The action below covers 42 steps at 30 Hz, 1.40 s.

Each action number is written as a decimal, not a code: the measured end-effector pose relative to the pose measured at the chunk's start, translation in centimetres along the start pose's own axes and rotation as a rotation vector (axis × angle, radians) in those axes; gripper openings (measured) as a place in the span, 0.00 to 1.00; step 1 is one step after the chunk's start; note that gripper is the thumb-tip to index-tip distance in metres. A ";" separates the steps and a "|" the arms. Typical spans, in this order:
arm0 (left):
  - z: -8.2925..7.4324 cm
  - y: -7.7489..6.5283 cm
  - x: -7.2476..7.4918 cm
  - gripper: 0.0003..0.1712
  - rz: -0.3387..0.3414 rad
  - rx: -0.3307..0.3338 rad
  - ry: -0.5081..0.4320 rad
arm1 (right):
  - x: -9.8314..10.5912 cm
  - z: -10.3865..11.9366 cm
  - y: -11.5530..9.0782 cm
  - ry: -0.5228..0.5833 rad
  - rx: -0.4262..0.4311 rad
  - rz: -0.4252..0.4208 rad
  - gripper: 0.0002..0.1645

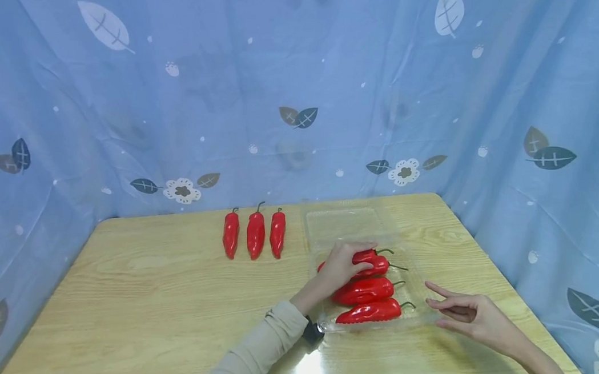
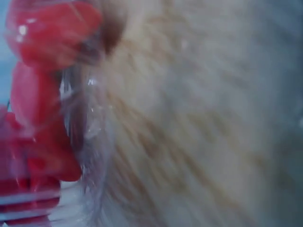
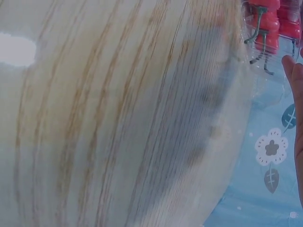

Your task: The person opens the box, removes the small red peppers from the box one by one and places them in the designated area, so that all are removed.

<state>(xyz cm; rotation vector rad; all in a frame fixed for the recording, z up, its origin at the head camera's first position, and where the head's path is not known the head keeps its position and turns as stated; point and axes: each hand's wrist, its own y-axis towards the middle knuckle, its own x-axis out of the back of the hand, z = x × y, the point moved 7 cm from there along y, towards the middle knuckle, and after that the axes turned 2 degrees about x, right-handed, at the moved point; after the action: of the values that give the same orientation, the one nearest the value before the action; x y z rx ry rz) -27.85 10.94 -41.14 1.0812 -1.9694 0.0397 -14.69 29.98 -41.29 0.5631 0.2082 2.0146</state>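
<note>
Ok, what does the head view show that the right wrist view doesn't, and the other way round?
Head only: three loose peppers in a row on the table, the left hand gripping a pepper inside the clear container, and the tan sleeve.

Right wrist only: no extra object that I can make out, just a closer angle on the stems at one end of the container.

Both: the right hand, some container peppers, the container, the table and the blue printed curtain.
</note>
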 end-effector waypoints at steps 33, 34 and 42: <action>-1.4 -0.5 -0.2 0.22 -0.008 -0.130 0.191 | 0.0 0.1 0.1 -0.044 -0.010 -0.023 0.18; -1.4 -0.6 -0.2 0.18 0.001 -0.142 0.171 | 0.0 0.2 0.1 -0.045 -0.011 -0.024 0.18; -1.9 -1.0 -1.1 0.25 0.122 -0.191 0.272 | -0.3 0.4 0.1 0.011 0.026 -0.001 0.20</action>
<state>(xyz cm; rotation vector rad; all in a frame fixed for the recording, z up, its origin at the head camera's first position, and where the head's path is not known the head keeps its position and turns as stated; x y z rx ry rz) -25.63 11.82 -41.12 0.7874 -1.7520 0.0594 -14.46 29.67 -40.97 0.5679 0.2413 2.0175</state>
